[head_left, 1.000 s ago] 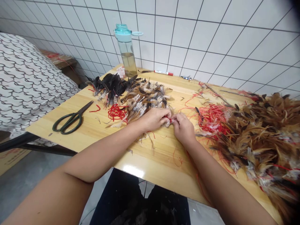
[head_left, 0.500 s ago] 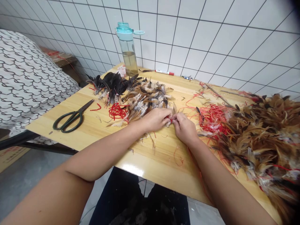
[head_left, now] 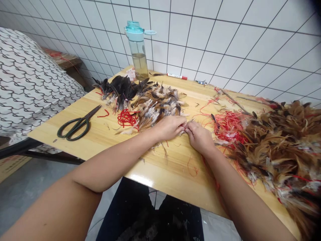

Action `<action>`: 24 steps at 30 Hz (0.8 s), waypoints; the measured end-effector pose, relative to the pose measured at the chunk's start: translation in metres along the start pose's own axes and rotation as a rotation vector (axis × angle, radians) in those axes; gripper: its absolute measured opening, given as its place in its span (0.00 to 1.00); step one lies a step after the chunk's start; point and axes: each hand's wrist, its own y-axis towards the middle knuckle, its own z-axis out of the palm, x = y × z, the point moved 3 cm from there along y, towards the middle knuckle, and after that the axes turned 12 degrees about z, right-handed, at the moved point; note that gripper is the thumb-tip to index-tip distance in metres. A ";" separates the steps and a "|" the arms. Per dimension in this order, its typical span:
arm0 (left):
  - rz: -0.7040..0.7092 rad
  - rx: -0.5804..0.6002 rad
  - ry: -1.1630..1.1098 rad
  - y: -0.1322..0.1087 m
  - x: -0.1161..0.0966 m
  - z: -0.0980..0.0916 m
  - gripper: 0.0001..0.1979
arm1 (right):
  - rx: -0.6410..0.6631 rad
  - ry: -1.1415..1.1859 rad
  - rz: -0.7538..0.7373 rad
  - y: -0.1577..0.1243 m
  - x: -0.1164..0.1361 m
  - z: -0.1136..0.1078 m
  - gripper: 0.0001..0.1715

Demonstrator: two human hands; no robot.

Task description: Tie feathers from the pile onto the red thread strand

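Note:
My left hand (head_left: 170, 127) and my right hand (head_left: 200, 136) meet fingertip to fingertip over the wooden table (head_left: 160, 167), both pinched on a small bundle of feathers (head_left: 185, 125) tied with red thread. Just behind the hands lies a pile of brown and white feathers (head_left: 156, 105). A heap of black feathers (head_left: 120, 88) sits further left. A tangle of red thread (head_left: 126, 118) lies beside the brown pile. A large mass of brown feathers (head_left: 281, 140) with red strings fills the right side of the table.
Green-handled scissors (head_left: 76, 124) lie at the table's left. A clear water bottle (head_left: 139, 50) with a teal lid stands at the back by the tiled wall, near a red-capped marker (head_left: 177, 76). A patterned cushion (head_left: 27, 83) lies to the left.
The hands have stayed pinched together on the bundle and shifted only slightly; the red thread between the fingertips is less visible now. The view has tilted a little.

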 end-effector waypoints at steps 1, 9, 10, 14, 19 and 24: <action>0.000 0.003 0.000 0.000 0.000 0.000 0.04 | 0.004 -0.005 -0.008 0.000 0.000 0.000 0.14; 0.014 0.019 -0.014 -0.002 0.000 0.002 0.04 | -0.014 0.039 -0.057 0.000 -0.003 0.005 0.13; 0.011 0.020 -0.013 -0.002 0.000 0.002 0.04 | -0.018 0.045 -0.058 0.000 -0.004 0.005 0.13; -0.006 0.033 -0.014 -0.001 0.001 0.001 0.04 | -0.021 0.033 -0.059 0.000 -0.006 0.006 0.14; -0.010 0.042 0.010 -0.002 0.005 0.003 0.05 | -0.007 -0.074 -0.076 0.000 -0.005 0.002 0.17; -0.035 0.080 0.041 -0.002 0.007 0.000 0.04 | -0.006 -0.193 -0.092 -0.001 -0.006 -0.003 0.18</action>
